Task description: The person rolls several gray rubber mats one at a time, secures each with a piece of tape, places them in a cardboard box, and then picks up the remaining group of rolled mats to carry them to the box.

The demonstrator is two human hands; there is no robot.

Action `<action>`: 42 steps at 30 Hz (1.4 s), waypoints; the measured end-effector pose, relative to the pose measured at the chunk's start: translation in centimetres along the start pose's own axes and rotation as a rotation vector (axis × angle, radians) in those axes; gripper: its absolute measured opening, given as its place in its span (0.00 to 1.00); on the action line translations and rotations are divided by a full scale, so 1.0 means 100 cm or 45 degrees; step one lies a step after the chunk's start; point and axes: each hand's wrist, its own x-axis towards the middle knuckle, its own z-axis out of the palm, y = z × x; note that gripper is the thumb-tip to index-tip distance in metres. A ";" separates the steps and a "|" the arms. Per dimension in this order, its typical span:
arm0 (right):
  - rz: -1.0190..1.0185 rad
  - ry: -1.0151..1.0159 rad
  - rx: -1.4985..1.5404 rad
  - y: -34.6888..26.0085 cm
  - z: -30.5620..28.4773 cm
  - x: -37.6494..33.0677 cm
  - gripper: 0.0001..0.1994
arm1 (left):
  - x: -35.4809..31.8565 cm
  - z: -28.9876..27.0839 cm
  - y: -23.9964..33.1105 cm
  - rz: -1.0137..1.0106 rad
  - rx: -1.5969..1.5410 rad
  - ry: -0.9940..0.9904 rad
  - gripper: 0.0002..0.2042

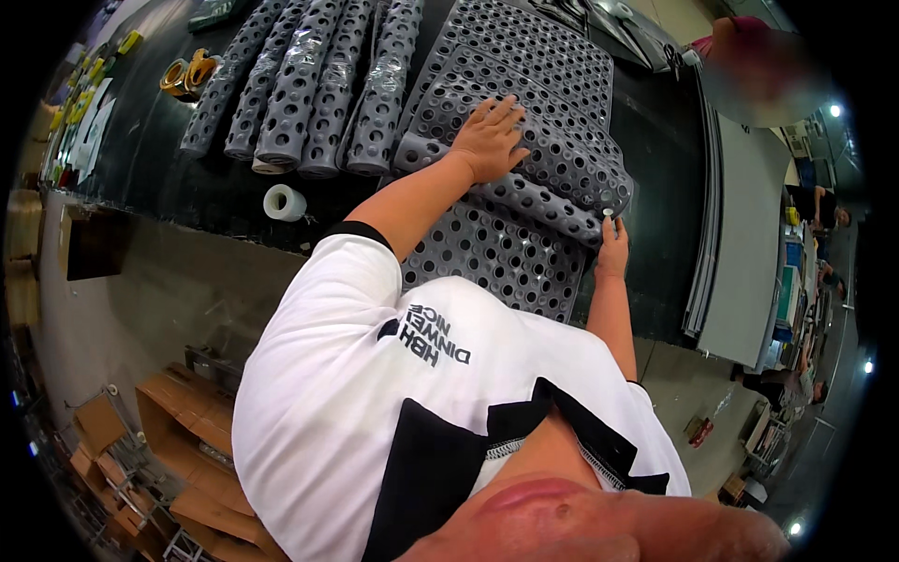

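I see my left hand (489, 140) lying flat with the fingers spread, palm pressed down on a grey perforated rubber mat (524, 112) that is spread across the dark surface (187, 178). The near part of this mat is folded into a roll (548, 201), and my right hand (613, 245) pinches the end of that roll with its fingertips closed on the rubber. Below the roll, more of the same holed mat (496, 258) reaches toward the near rim of the surface, just ahead of my white and black shirt (375, 393). To the left, well apart from my hands, several rolled mats (309, 84) wrapped in clear film lie side by side. A white tape roll (284, 202) stands near them, and brown tape rolls (187, 73) sit farther left. Cardboard boxes (178, 421) are on the floor.
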 end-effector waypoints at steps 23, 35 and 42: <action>-0.077 0.386 -0.487 0.019 -0.045 -0.113 0.31 | -0.104 -0.087 0.102 -0.001 -0.029 -0.932 0.32; -0.293 0.425 -0.737 0.010 -0.043 -0.126 0.23 | -0.169 -0.113 0.015 -0.825 -0.418 -0.100 0.30; -0.025 0.218 -0.948 0.002 -0.049 -0.107 0.20 | -0.191 -0.099 0.028 -1.236 -0.428 -0.083 0.32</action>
